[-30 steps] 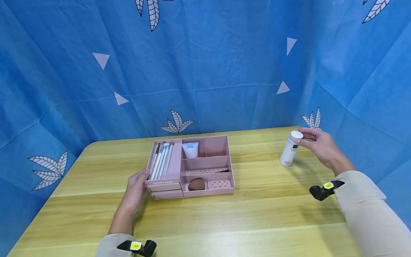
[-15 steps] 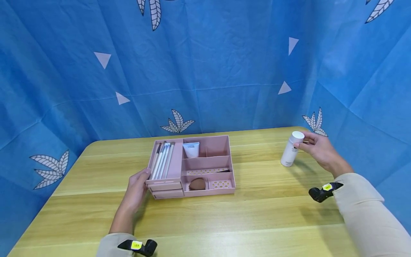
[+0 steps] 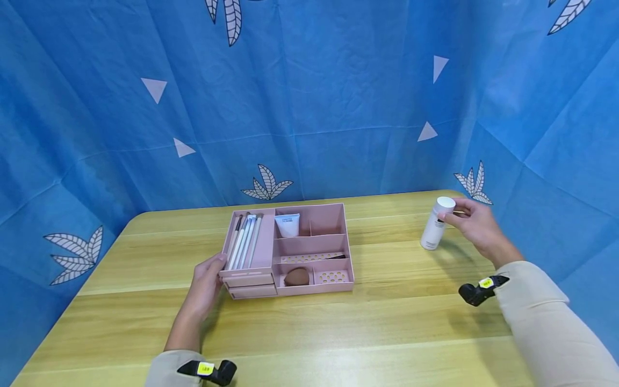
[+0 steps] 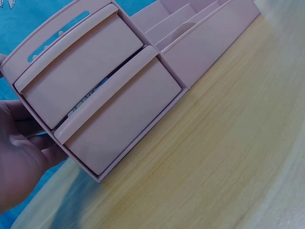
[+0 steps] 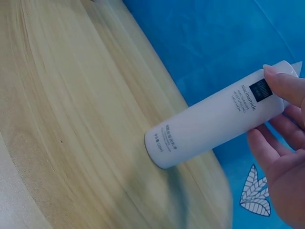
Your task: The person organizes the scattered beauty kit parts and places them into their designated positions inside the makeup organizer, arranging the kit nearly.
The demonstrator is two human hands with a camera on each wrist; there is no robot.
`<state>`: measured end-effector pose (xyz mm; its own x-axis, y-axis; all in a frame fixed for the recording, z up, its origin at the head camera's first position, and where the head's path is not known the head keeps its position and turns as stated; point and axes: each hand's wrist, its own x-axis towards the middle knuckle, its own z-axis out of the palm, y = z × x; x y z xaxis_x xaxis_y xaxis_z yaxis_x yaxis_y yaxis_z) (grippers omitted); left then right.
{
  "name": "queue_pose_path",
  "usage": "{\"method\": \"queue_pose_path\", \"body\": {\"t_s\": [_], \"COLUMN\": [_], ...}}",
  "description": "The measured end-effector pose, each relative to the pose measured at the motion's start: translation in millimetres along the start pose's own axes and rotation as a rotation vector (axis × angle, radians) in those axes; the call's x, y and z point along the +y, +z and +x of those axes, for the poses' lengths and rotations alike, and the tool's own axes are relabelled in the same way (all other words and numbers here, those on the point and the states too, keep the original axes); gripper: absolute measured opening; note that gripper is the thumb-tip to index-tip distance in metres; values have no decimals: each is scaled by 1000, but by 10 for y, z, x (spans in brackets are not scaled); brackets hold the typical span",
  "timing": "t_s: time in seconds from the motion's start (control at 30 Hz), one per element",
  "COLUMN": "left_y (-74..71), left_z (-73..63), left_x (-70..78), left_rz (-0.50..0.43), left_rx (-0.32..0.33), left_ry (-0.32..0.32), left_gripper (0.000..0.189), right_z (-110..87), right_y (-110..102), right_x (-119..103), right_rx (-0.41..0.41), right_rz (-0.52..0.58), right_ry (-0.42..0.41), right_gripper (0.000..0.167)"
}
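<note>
A pink makeup organizer (image 3: 261,242) stands on the table, with open compartments on its right and two shut drawers (image 4: 114,109) facing front. My left hand (image 3: 207,282) holds its left side near the front corner, thumb at the upper edge and fingers against the side wall. At the right, my right hand (image 3: 481,228) grips a white lotion bottle (image 5: 205,124) near its cap, thumb on the front and fingers behind. The bottle is roughly upright, base down. Whether that base touches the wood cannot be told.
Several makeup brushes (image 3: 245,242) lie in the organizer's left top tray. A light tube (image 3: 287,225) leans in a back compartment, and a brown makeup sponge (image 3: 297,277) sits in a front one. Blue cloth (image 3: 338,107) hangs behind the wooden table (image 3: 387,322).
Over the last half second my right hand and the lotion bottle have shifted slightly left. My left hand and the organizer hold their place.
</note>
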<state>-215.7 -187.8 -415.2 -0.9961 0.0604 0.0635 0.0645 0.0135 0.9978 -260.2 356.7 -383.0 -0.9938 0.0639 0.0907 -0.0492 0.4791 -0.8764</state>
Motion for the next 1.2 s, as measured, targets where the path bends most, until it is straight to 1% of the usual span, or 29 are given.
{"method": "queue_pose_path", "body": {"t_s": [0.2, 0.37, 0.7, 0.93, 1.1, 1.2], "left_y": [2, 5, 5, 7, 7, 7], "left_z": [-3, -6, -18, -15, -14, -13], "left_x": [6, 9, 21, 26, 31, 27], "left_rz": [21, 36, 31, 30, 31, 29], "left_rx": [3, 3, 8, 3, 5, 5], "left_ry": [-13, -21, -23, -26, -32, -29], "left_gripper": [50, 50, 49, 49, 49, 49], "right_z": [-7, -19, 1, -1, -20, -17], "right_y": [41, 70, 171, 271, 357, 416], "right_x": [-33, -79, -369, -625, -817, -921], "right_rx": [16, 28, 22, 36, 47, 51], "right_rz": [-2, -31, 6, 11, 13, 16], "right_ry": [19, 37, 52, -5, -31, -55], "right_gripper": [63, 65, 75, 68, 67, 64]}}
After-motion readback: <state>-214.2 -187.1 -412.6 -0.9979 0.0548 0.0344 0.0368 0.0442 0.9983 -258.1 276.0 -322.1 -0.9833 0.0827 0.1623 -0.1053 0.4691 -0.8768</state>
